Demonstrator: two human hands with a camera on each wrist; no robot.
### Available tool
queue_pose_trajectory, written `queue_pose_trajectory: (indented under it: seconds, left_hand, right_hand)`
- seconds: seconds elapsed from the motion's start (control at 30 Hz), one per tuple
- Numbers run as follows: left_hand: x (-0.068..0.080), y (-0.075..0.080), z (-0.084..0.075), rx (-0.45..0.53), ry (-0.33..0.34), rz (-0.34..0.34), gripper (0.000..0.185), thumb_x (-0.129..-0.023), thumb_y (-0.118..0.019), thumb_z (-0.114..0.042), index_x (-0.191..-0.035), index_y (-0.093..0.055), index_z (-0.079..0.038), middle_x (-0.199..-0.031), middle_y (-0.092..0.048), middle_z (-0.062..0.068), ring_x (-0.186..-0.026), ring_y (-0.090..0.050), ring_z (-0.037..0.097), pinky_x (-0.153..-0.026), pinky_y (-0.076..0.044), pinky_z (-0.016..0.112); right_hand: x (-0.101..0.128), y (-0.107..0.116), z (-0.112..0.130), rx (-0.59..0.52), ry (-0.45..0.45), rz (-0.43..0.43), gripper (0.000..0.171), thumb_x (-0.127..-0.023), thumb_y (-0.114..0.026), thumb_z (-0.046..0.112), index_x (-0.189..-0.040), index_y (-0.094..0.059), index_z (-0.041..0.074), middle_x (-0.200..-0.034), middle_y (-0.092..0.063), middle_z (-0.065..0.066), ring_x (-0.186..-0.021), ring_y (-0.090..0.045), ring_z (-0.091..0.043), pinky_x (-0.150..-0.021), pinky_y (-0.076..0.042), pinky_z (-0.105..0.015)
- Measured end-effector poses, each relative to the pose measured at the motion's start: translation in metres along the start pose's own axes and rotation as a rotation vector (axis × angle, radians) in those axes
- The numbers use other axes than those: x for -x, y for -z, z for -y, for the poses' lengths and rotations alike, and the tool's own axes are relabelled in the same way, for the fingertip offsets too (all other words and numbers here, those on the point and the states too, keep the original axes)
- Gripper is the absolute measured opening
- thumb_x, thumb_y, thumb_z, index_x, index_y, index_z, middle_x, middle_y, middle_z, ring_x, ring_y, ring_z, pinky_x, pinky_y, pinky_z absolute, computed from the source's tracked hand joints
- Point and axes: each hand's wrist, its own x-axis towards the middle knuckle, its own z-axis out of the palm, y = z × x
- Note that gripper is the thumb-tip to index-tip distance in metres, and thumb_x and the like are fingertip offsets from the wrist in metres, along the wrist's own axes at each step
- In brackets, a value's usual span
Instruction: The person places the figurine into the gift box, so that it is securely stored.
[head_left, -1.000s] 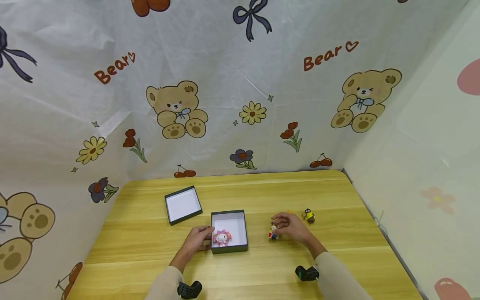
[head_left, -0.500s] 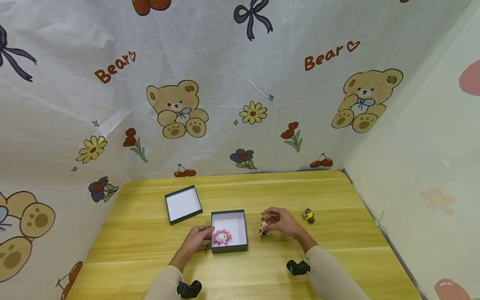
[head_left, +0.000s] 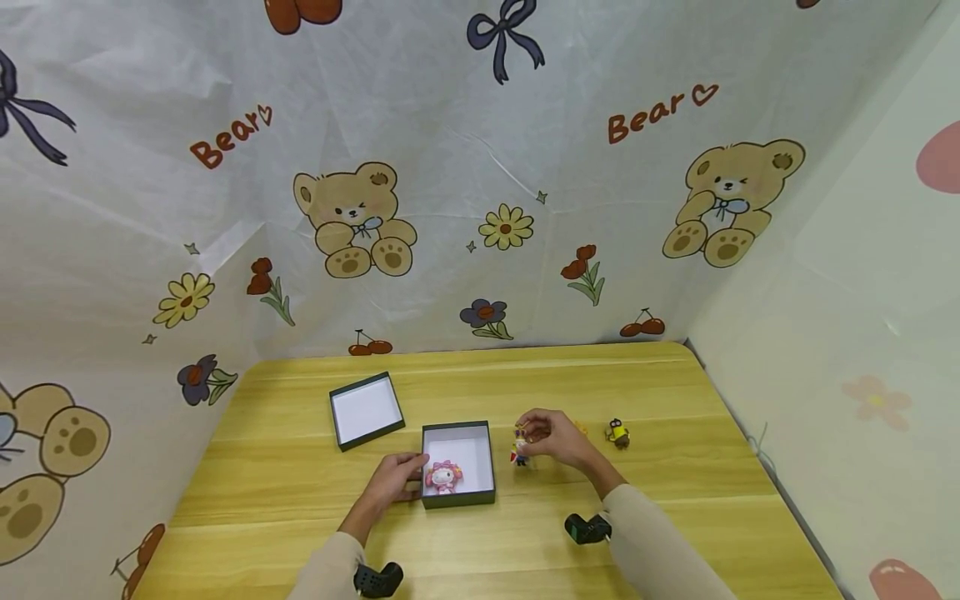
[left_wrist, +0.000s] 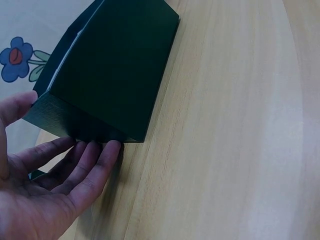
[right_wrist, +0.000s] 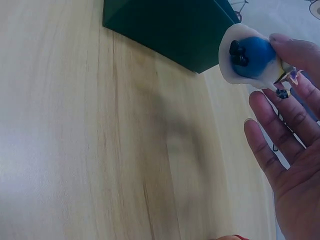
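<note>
From my remote seat I watched the right hand [head_left: 558, 440] carry a small figurine [head_left: 520, 450] leftward: a second earlier it was pinching the toy low over the bench [head_left: 675, 500] near the yellow minion-like toy [head_left: 617, 433], and at this moment it held it lifted just beside the right wall of the open dark green box [head_left: 458, 498]. The grip there was closed on the figurine, thumb and fingertips pinching its top while the other fingers stayed spread (the right wrist view showed a white base with a blue middle, facing the camera). I judged that to mean the toy was on its way to the box, where a pink doll [head_left: 442, 476] already lay in the near left corner. The left hand [head_left: 395, 481] had not shifted; its straight fingers rested against the box's left wall, holding nothing. The box's far right part showed bare white floor, so I saw room there. The box lid [head_left: 366, 410] lay upturned behind and to the left, well apart from the right hand's path. The bench edges were far off on every side, and the yellow toy stood apart on the right.
</note>
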Motion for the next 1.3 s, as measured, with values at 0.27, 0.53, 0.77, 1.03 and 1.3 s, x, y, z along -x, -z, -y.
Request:
queue_pose_trajectory:
  seconds: [0.27, 0.53, 0.77, 1.03, 1.3]
  left_hand:
    - [-0.003, 0.000, 0.005, -0.007, -0.002, -0.006, 0.059, -0.099, -0.053, -0.034, -0.129, -0.047, 0.016, -0.109, -0.064, 0.017, -0.093, -0.063, 0.022, -0.078, -0.056, 0.042]
    - [-0.004, 0.001, 0.006, -0.001, -0.006, 0.003, 0.058, -0.099, -0.053, -0.033, -0.129, -0.047, 0.016, -0.108, -0.065, 0.017, -0.092, -0.064, 0.022, -0.078, -0.056, 0.041]
    - [-0.003, 0.001, 0.005, 0.009, -0.004, -0.006, 0.058, -0.099, -0.053, -0.033, -0.130, -0.046, 0.016, -0.108, -0.065, 0.017, -0.092, -0.064, 0.022, -0.077, -0.056, 0.041]
    - [-0.003, 0.000, 0.006, 0.013, -0.009, -0.004, 0.057, -0.099, -0.053, -0.033, -0.129, -0.047, 0.016, -0.108, -0.065, 0.017, -0.091, -0.064, 0.021, -0.077, -0.056, 0.040]
    - [-0.003, 0.000, 0.006, 0.015, -0.016, -0.012, 0.055, -0.099, -0.053, -0.031, -0.128, -0.048, 0.015, -0.108, -0.065, 0.017, -0.092, -0.064, 0.021, -0.077, -0.056, 0.040]
  right_hand:
    - [-0.008, -0.004, 0.000, -0.016, 0.002, -0.018, 0.041, -0.082, -0.076, 0.006, -0.116, -0.059, -0.007, -0.099, -0.066, -0.013, -0.088, -0.062, -0.023, -0.075, -0.052, -0.026]
    - [-0.006, -0.008, 0.024, -0.025, 0.001, -0.019, 0.038, -0.082, -0.074, 0.002, -0.115, -0.059, -0.006, -0.099, -0.067, -0.016, -0.090, -0.063, -0.027, -0.078, -0.053, -0.027]
    - [-0.017, -0.011, 0.017, -0.053, 0.009, -0.035, 0.041, -0.081, -0.076, 0.004, -0.116, -0.059, -0.009, -0.100, -0.068, -0.015, -0.088, -0.064, -0.019, -0.078, -0.054, -0.028]
    - [-0.027, -0.016, 0.014, -0.034, 0.038, -0.019, 0.045, -0.079, -0.079, 0.012, -0.115, -0.060, -0.006, -0.097, -0.070, -0.011, -0.087, -0.065, -0.019, -0.078, -0.054, -0.028]
    - [-0.032, -0.020, 0.018, -0.059, 0.027, 0.006, 0.039, -0.080, -0.077, 0.003, -0.113, -0.060, -0.008, -0.095, -0.069, -0.015, -0.086, -0.063, -0.022, -0.074, -0.053, -0.028]
